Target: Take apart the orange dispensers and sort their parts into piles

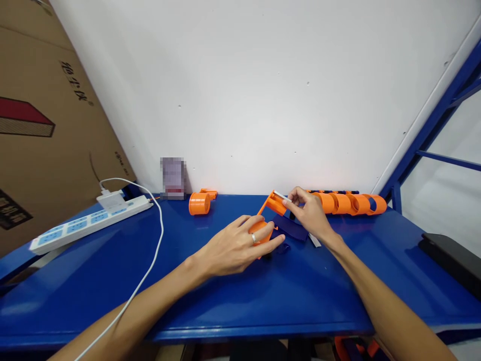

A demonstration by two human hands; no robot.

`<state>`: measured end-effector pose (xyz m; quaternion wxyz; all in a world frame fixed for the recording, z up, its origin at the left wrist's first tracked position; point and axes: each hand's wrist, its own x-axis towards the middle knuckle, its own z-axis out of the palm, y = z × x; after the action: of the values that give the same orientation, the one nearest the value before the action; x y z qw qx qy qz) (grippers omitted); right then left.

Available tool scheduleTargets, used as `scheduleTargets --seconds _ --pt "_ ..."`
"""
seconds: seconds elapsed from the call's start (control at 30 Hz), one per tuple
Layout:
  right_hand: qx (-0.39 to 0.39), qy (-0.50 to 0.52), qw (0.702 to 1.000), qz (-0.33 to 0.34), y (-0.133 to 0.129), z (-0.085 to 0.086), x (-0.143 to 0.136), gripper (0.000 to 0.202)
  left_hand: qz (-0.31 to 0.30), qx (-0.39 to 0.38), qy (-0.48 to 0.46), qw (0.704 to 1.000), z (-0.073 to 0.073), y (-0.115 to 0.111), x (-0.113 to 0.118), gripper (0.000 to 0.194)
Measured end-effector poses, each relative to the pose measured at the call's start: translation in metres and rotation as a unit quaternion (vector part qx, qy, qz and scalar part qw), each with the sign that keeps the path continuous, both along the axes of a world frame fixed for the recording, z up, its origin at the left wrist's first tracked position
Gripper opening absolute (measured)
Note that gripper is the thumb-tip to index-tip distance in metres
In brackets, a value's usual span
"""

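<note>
1. White cable (162,225) – closest of all, looping from the power strip (90,225) and crossing over the left forearm
2. Orange part (277,204), raised at a tilt between both hands above the blue table (263,306)
3. Left hand (240,243) wraps its fingers over the part's rounded lower end; the thumb is hidden
4. Right hand (310,210) pinches a slim white piece (281,196) between thumb and forefinger – against the part's upper end
5. Dark blue strip (290,228) just below the hands
6. Orange rings (341,204) in a row rightward; an orange cylinder (199,204) leftward, near the wall (244,100)
</note>
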<state>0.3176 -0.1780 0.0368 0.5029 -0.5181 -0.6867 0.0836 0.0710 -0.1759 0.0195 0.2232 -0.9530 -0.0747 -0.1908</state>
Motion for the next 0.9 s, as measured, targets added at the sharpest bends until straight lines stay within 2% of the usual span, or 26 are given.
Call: scheduleTargets --seconds 0.1,0.13,0.17,0.2,0.27,0.33,0.37,0.4,0.47,0.53,0.57,0.63,0.8,0.87,0.9 --pt "-0.007 0.017 1.000 0.010 -0.003 0.006 0.003 0.023 -0.042 -0.093 -0.063 0.993 0.000 -0.002 0.000 0.069" --pt "-0.008 0.032 0.999 0.008 -0.005 0.005 0.000 0.023 -0.056 -0.150 -0.122 0.980 -0.001 -0.002 0.000 0.076" --pt "-0.013 0.046 0.999 0.010 -0.007 0.004 -0.004 0.024 -0.059 -0.219 -0.195 0.954 -0.002 -0.002 0.002 0.082" --pt "-0.019 0.058 0.998 0.017 -0.009 0.002 -0.009 0.024 -0.047 -0.298 -0.269 0.915 -0.004 -0.002 0.003 0.085" --pt "-0.043 0.079 0.995 0.048 -0.014 -0.004 -0.021 0.027 0.002 -0.467 -0.359 0.808 -0.005 0.001 0.007 0.078" --pt "-0.072 0.089 0.990 0.081 -0.019 -0.008 -0.031 0.028 0.042 -0.619 -0.333 0.710 -0.003 0.005 0.008 0.063" --pt "-0.086 0.081 0.989 0.094 -0.021 -0.009 -0.034 0.027 0.053 -0.671 -0.295 0.678 -0.001 0.007 0.008 0.056" --pt "-0.099 0.059 0.988 0.105 -0.023 -0.008 -0.035 0.026 0.060 -0.702 -0.259 0.660 0.002 0.008 0.007 0.049" --pt "-0.129 -0.007 0.982 0.140 -0.025 -0.004 -0.031 0.027 0.065 -0.715 -0.210 0.663 0.008 0.011 0.004 0.042" --pt "-0.173 -0.063 0.962 0.202 -0.026 0.001 -0.024 0.033 0.052 -0.701 -0.182 0.688 0.013 0.012 0.000 0.039" --pt "-0.199 -0.076 0.948 0.237 -0.026 0.003 -0.022 0.036 0.041 -0.698 -0.167 0.695 0.015 0.013 -0.001 0.038" --pt "-0.239 -0.069 0.924 0.291 -0.025 0.004 -0.020 0.041 0.024 -0.708 -0.142 0.692 0.017 0.013 -0.003 0.035" --pt "-0.288 0.000 0.904 0.317 -0.026 0.010 -0.021 0.045 0.054 -0.765 -0.143 0.625 0.019 0.025 -0.014 0.035" --pt "-0.335 -0.015 0.880 0.337 -0.028 0.018 -0.013 0.044 0.060 -0.779 -0.212 0.587 0.023 0.036 -0.024 0.034" --pt "-0.361 -0.027 0.865 0.346 -0.029 0.022 -0.008 0.042 0.062 -0.774 -0.281 0.564 0.025 0.042 -0.029 0.034"
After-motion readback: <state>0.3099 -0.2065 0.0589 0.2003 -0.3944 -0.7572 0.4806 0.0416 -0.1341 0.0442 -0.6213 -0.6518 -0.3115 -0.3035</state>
